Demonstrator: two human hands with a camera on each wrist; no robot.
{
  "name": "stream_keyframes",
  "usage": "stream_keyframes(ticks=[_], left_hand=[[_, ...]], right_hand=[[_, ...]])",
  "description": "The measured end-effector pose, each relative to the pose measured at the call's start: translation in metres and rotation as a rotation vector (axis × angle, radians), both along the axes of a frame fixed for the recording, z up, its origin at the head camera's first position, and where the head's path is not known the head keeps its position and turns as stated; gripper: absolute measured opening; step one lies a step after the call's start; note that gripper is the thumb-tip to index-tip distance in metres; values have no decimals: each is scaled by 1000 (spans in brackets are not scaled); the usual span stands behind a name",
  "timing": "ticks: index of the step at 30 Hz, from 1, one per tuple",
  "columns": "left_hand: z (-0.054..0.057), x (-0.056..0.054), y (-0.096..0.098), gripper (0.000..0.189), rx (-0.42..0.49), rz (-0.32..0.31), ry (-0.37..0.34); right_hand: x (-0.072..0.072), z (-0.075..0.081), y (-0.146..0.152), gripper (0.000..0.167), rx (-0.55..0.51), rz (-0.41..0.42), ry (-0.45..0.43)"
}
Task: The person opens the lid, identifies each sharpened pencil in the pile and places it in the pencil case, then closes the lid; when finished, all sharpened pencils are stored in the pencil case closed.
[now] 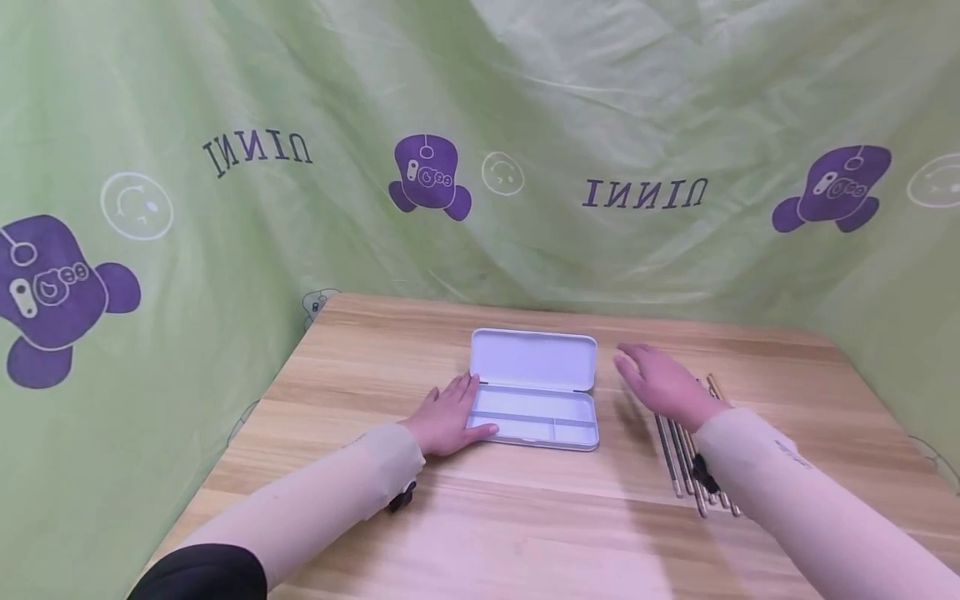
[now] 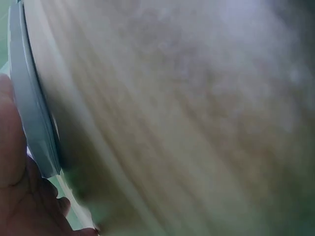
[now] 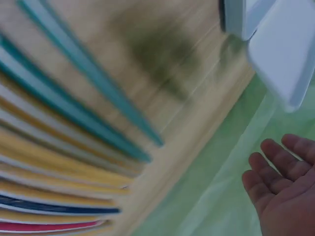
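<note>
A white pencil case (image 1: 533, 360) lies with its lid raised on the wooden table, its tray split into a long compartment and two shorter ones. My left hand (image 1: 446, 419) rests at the case's left end, fingers straight along the side and thumb at the front edge. The left wrist view shows the case's grey side (image 2: 32, 98) beside the thumb. Right of the case, my right hand (image 1: 667, 385) is held above the table with loose fingers and nothing in it. Under that wrist lie several pencils (image 1: 670, 460), partly hidden by the sleeve; teal, yellow, navy and red ones show from the right wrist.
The wooden table (image 1: 525, 533) extends around the case and pencils. A green curtain (image 1: 525, 258) with purple figures hangs along the table's back and both sides. Small dark straps sit at both wrists.
</note>
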State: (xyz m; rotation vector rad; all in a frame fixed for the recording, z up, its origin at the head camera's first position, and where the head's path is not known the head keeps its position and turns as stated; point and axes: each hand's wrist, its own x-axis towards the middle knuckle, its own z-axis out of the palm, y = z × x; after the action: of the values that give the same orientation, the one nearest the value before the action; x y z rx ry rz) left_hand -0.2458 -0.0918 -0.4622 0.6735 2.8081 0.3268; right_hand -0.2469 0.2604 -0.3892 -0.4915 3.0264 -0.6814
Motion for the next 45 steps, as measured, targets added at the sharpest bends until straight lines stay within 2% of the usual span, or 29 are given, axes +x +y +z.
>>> stream_keyframes(ticks=[5,10,15,21,29,33,38,42,45], left_hand=[[-2,-3,-4,99,-36,-17,18],[-6,-6,-7,101,-56,-23,54],[-12,-9,-13,102,-77,-53,118],[-8,-10,-20,93,-90,-127,94],[-10,-12,-22,96,-111,-136,55],[-7,-11,-22,96,-129,-124,14],[-1,-10,-23,96,-109,-113,-11],[-4,-12,-23,97,-123,-111,-16],[-5,-13,-24,98,-118,-110,-17]], right_hand=[[2,-2,42,68,-72,-96,-102],[7,-6,66,70,-92,-139,-159],[15,-13,73,68,-82,-143,-168],[17,-11,77,69,-58,-135,-181],[23,-17,79,69,-47,-130,-231],[25,-20,80,67,-111,-151,-251],[25,-24,77,55,-299,-153,-316],[23,-31,72,51,-438,-163,-391],[21,-36,68,49,-482,-187,-422]])
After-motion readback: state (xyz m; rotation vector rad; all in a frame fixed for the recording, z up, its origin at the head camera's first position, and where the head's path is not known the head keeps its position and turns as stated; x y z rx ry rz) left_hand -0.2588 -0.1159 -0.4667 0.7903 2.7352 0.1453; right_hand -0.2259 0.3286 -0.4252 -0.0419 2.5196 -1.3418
